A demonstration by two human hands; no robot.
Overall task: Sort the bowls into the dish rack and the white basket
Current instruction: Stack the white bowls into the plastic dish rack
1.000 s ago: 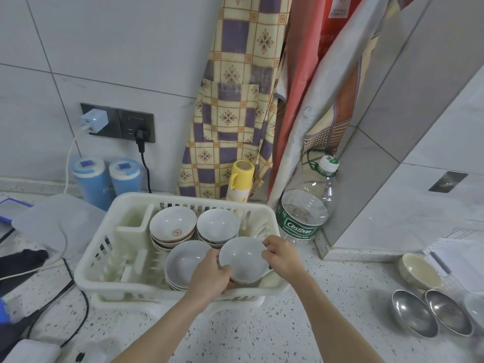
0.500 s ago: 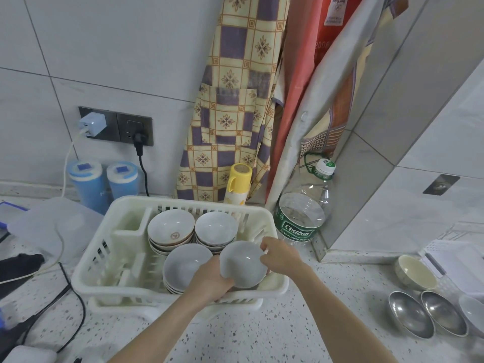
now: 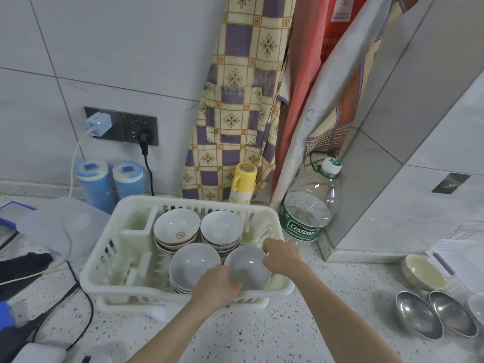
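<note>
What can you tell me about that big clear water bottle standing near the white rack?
The water bottle is large, of clear plastic, with a white cap, a green carry loop at the neck and a green band reading "Cestbon". It stands upright on the speckled counter in the corner, right of the dish rack, below hanging cloth. It looks nearly empty. Neither hand touches it.

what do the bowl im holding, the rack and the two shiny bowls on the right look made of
Held bowl: probably glazed ceramic, pale grey, with a small glossy highlight.
Rack: moulded plastic, cream-white, slatted walls.
Two shiny bowls: likely stainless steel, with mirror-like reflections.
</note>
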